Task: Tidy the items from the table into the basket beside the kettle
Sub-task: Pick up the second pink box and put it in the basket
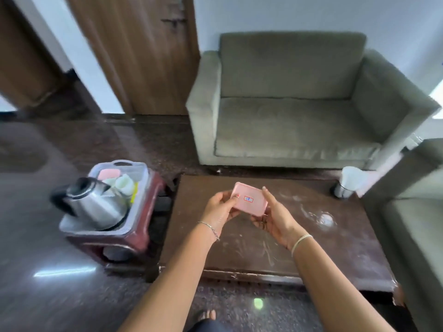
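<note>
Both hands, the left hand (219, 208) and right hand (275, 218), hold a small pink rectangular plastic tray (249, 200) by its ends, fingers curled on it, above the scratched dark wooden coffee table (311, 248). To the left, a pale plastic basket (141, 180) sits beside a steel kettle (93, 204) on a maroon stool (134, 243). A grey-green sofa (287, 104) faces the table across a dark polished floor (36, 259).

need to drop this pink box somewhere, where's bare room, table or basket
The dark wooden table is bare all around both hands. The clear plastic basket is crowded: steel kettle in front, white cups and a pink item behind.
</note>
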